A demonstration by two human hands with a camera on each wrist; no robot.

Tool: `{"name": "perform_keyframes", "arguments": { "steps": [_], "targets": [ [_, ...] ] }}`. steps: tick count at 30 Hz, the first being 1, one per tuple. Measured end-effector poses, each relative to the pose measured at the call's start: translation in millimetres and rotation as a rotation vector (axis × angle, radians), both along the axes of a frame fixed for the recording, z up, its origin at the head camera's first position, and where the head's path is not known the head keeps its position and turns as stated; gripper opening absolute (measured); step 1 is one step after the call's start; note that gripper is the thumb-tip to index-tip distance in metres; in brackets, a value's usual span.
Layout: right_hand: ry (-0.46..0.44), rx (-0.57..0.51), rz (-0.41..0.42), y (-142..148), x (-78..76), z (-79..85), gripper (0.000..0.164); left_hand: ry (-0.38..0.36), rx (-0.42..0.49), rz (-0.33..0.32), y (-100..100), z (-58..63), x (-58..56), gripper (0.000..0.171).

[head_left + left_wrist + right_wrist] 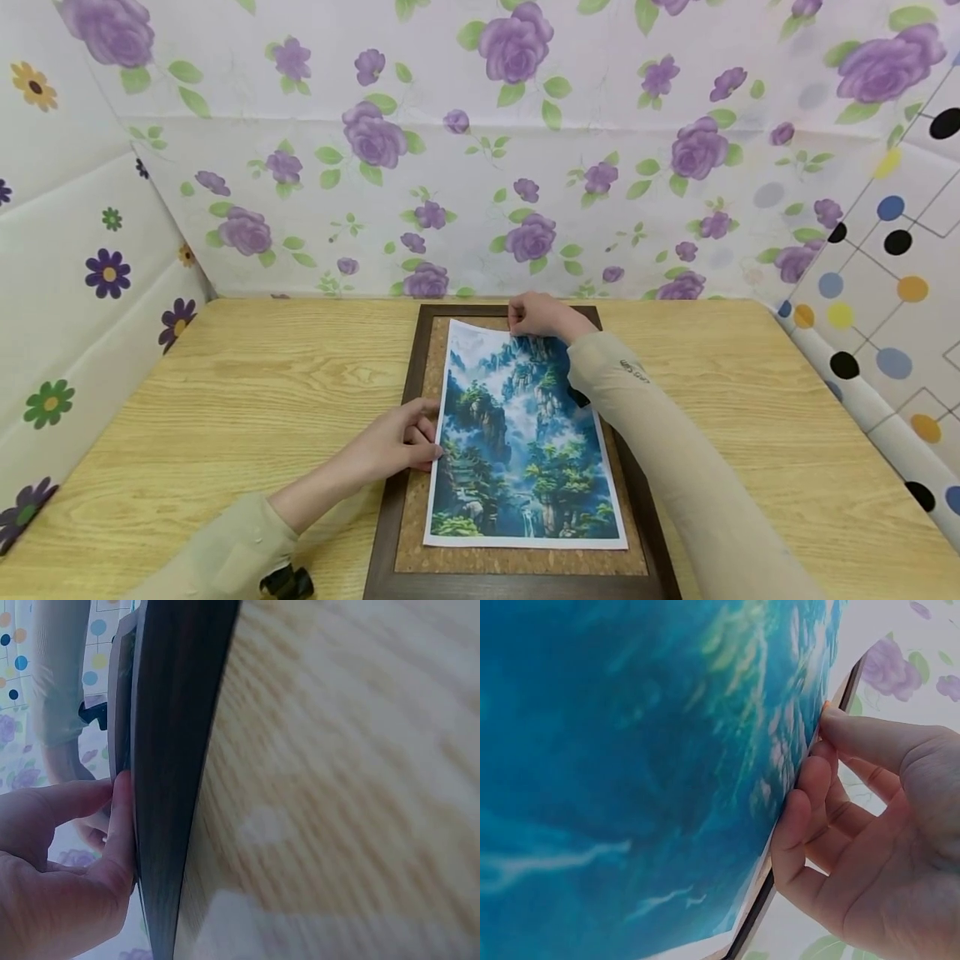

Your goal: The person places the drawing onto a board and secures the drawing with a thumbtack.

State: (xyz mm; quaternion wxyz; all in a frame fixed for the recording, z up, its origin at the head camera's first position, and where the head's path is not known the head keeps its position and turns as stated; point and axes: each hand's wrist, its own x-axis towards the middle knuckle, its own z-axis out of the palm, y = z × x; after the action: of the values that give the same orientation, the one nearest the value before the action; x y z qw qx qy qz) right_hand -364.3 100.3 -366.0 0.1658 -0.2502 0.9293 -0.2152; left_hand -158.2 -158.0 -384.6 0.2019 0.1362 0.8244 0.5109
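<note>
A landscape print [517, 442] of misty cliffs and trees lies on a brown-framed cork board [521, 562]. My left hand [408, 437] is at the print's left edge, thumb and index finger pinching it; the left wrist view shows that hand [79, 847] beside the dark frame [176, 712]. At the print's top edge is my right hand [543, 315], fingers curled. In the right wrist view this hand [877, 825] has its thumb tip against the print [652, 750], with a small orange pin-like thing [826, 706] barely showing there; the thumb mostly hides it.
The board stands on a light wooden table [285, 400], its far end close to the flowered back wall covering [450, 192]. Patterned side coverings [67, 292] bound the table at left and right. My right forearm [675, 450] passes over the board's right side.
</note>
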Motion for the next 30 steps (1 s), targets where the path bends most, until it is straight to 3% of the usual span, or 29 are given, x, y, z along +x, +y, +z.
{"name": "perform_keyframes", "arguments": {
  "steps": [18, 24, 26, 30],
  "targets": [
    [-0.015, 0.022, -0.014, -2.2, -1.9, 0.7, 0.011, -0.01, 0.019, -0.007, -1.6, 0.7, -0.3, 0.05],
    [0.022, 0.02, 0.043, -0.5, 0.5, -0.6, 0.011, -0.081, -0.009, -0.078, -9.2, 10.0, -9.5, 0.061],
    [0.014, 0.016, 0.043, 1.2, 2.2, -0.3, 0.012, -0.067, -0.04, -0.114, -11.3, 16.0, -13.4, 0.063],
    [0.019, 0.005, 0.018, 7.3, 7.5, 2.6, 0.015, 0.032, -0.135, -0.181, -14.1, 25.7, -20.8, 0.058]
  ]
}}
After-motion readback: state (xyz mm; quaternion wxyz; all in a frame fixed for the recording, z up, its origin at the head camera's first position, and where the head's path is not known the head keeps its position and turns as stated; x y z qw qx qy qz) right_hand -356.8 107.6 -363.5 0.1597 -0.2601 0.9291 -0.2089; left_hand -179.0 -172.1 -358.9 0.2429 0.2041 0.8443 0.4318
